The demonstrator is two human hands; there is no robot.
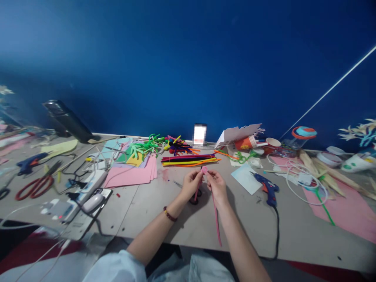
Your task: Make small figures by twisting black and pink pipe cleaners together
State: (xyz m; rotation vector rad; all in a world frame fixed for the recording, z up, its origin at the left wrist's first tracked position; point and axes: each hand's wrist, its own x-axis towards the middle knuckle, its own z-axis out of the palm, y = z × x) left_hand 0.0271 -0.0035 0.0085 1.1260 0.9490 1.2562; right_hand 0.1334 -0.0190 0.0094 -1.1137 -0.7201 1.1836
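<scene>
My left hand (pixel 191 184) and my right hand (pixel 216 185) meet in the middle, just above the table, each with fingers pinched. Between their fingertips is a small pink coil (pixel 204 169), apparently part of a pink pipe cleaner (pixel 216 221) whose long tail hangs below my right hand. Another pink length (pixel 197 192) hangs by my left hand. Under the hands lie small black-handled scissors (pixel 194 200), partly hidden by my left hand. Just beyond, a bundle of purple, yellow and orange pipe cleaners (pixel 188 159) lies flat.
On the right, a blue glue gun (pixel 268 188) with a trailing cord lies by a pale blue paper (pixel 246 178). To the left are pink sheets (pixel 129 175), a power strip (pixel 85 196), a white mouse (pixel 92 201) and red-handled scissors (pixel 35 187). A blue wall (pixel 182 70) stands behind.
</scene>
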